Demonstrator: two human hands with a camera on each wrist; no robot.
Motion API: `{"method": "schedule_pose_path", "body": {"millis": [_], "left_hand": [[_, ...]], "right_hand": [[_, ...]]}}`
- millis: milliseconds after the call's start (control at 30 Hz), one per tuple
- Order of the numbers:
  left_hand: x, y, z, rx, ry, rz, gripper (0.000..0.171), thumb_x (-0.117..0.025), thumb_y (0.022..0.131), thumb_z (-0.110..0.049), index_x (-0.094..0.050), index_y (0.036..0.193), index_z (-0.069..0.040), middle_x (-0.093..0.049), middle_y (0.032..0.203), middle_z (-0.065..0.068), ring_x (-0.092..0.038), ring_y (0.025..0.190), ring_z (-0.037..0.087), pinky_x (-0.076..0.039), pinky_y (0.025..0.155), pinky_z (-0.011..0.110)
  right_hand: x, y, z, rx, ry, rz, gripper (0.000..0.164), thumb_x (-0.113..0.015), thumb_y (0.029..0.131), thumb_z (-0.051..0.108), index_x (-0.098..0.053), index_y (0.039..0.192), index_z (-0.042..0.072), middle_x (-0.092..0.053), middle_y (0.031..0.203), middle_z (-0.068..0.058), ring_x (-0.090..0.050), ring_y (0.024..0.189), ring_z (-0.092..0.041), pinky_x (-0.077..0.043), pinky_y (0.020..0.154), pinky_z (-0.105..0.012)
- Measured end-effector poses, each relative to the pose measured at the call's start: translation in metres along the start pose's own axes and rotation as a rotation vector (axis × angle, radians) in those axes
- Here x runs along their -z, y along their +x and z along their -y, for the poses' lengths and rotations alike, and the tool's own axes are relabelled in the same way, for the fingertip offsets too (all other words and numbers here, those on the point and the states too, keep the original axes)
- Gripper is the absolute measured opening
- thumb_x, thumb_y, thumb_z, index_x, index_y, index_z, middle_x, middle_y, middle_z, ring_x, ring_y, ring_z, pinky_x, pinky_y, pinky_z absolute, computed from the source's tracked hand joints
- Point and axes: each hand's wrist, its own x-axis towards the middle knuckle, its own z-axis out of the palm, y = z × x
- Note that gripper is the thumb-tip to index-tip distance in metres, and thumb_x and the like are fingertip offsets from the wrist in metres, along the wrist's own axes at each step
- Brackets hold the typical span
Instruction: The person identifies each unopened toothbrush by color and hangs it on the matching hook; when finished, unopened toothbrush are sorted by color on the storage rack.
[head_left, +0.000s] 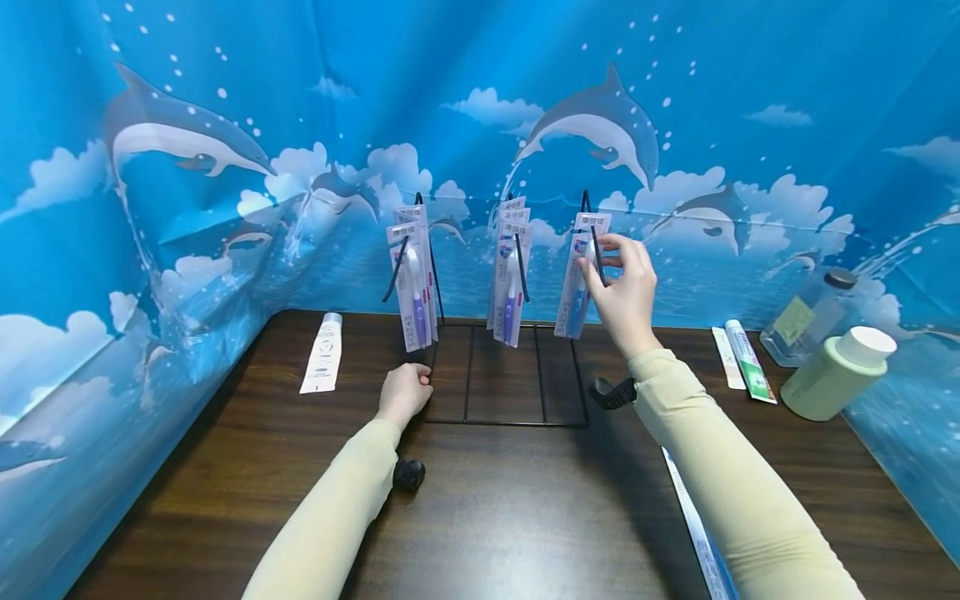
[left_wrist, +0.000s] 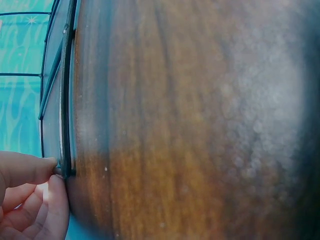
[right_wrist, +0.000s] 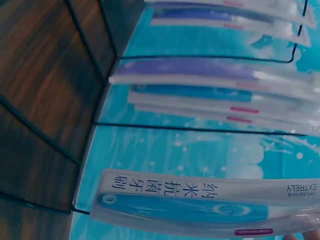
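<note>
A black wire display rack [head_left: 506,425] stands on the table, with packaged toothbrushes hanging from its three hooks. My right hand [head_left: 628,292] is up at the right hook and pinches a packaged blue toothbrush [head_left: 573,300] near the top of its pack. In the right wrist view, fingertips [right_wrist: 309,236] show at the edge of that clear pack, whose blue handle faces the camera. Purple-handled toothbrushes hang on the middle hook [head_left: 510,292] and left hook [head_left: 414,292]. Low at the rack's left side, my left hand [head_left: 405,392] pinches its wire [left_wrist: 65,125] between thumb and finger.
A white tube [head_left: 324,354] lies left of the rack. To the right are a green-and-white toothpaste tube [head_left: 752,367], a narrow white box [head_left: 727,357], a clear bottle [head_left: 806,321] and a green bottle [head_left: 832,379]. A long blue-white pack [head_left: 697,533] lies partly under the right forearm.
</note>
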Motion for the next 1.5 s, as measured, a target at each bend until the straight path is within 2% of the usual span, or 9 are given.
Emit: {"method": "schedule_pose_path", "body": {"millis": [267,533,800,1000,1167,1267,1367,1500], "left_hand": [[-0.007,0.0,-0.005,-0.021,-0.009,0.0,0.034,-0.065,0.084,-0.006,-0.066,0.118,-0.003,-0.068,0.087,0.002,-0.062,0.094,0.025,-0.047,0.088,0.04],[-0.013,0.003,-0.014,-0.035,0.003,0.011,0.034,-0.065,0.084,-0.007,-0.067,0.118,-0.005,-0.068,0.087,0.0,-0.062,0.093,0.023,-0.048,0.088,0.039],[-0.014,0.002,-0.016,-0.038,0.0,0.011,0.033,-0.065,0.084,-0.007,-0.067,0.117,-0.005,-0.068,0.087,0.0,-0.062,0.093,0.023,-0.048,0.087,0.039],[-0.012,0.001,-0.012,-0.034,-0.001,0.006,0.033,-0.065,0.084,-0.006,-0.067,0.117,-0.004,-0.068,0.087,0.001,-0.062,0.092,0.024,-0.048,0.087,0.039],[-0.007,0.001,-0.005,-0.03,-0.001,0.0,0.034,-0.064,0.084,-0.005,-0.066,0.117,-0.003,-0.069,0.089,0.003,-0.062,0.095,0.026,-0.047,0.088,0.04],[-0.005,0.001,-0.002,-0.028,0.0,-0.005,0.034,-0.064,0.084,-0.005,-0.066,0.118,-0.003,-0.069,0.09,0.003,-0.062,0.096,0.026,-0.047,0.089,0.041],[-0.003,0.002,0.001,-0.032,0.004,-0.011,0.034,-0.064,0.083,-0.005,-0.066,0.118,-0.003,-0.069,0.09,0.004,-0.062,0.096,0.027,-0.047,0.089,0.041],[-0.002,0.002,0.005,-0.036,0.014,-0.019,0.034,-0.064,0.083,-0.006,-0.067,0.117,-0.003,-0.07,0.091,0.004,-0.062,0.097,0.027,-0.047,0.089,0.041]], "right_hand": [[-0.002,0.013,-0.014,0.02,-0.039,-0.013,0.035,-0.065,0.09,0.017,-0.056,0.119,0.001,-0.053,0.11,-0.02,-0.061,0.094,-0.029,-0.054,0.073,-0.041],[0.003,0.02,-0.023,-0.037,-0.068,-0.031,0.035,-0.065,0.09,0.019,-0.056,0.119,0.001,-0.053,0.113,-0.019,-0.061,0.097,-0.03,-0.053,0.077,-0.042],[0.011,0.016,-0.021,-0.065,-0.082,-0.009,0.039,-0.065,0.09,0.023,-0.055,0.122,0.003,-0.054,0.121,-0.017,-0.061,0.105,-0.029,-0.052,0.085,-0.042],[0.032,0.0,-0.01,-0.089,-0.092,0.008,0.038,-0.067,0.089,0.02,-0.056,0.122,0.005,-0.055,0.122,-0.015,-0.06,0.105,-0.028,-0.051,0.087,-0.04],[0.053,-0.022,-0.005,-0.009,-0.103,0.047,0.033,-0.069,0.087,0.015,-0.061,0.115,0.002,-0.058,0.115,-0.017,-0.062,0.1,-0.031,-0.053,0.083,-0.044],[0.065,-0.037,-0.005,-0.009,-0.116,0.094,0.029,-0.07,0.086,0.014,-0.064,0.112,0.003,-0.062,0.11,-0.015,-0.064,0.094,-0.029,-0.054,0.078,-0.043],[0.078,-0.05,-0.009,-0.045,-0.141,0.139,0.026,-0.069,0.086,0.014,-0.067,0.11,0.005,-0.068,0.106,-0.011,-0.067,0.088,-0.026,-0.055,0.074,-0.034],[0.094,-0.068,-0.019,-0.082,-0.207,0.188,0.022,-0.068,0.087,0.014,-0.069,0.107,0.006,-0.071,0.098,-0.01,-0.068,0.082,-0.023,-0.049,0.069,-0.014]]}}
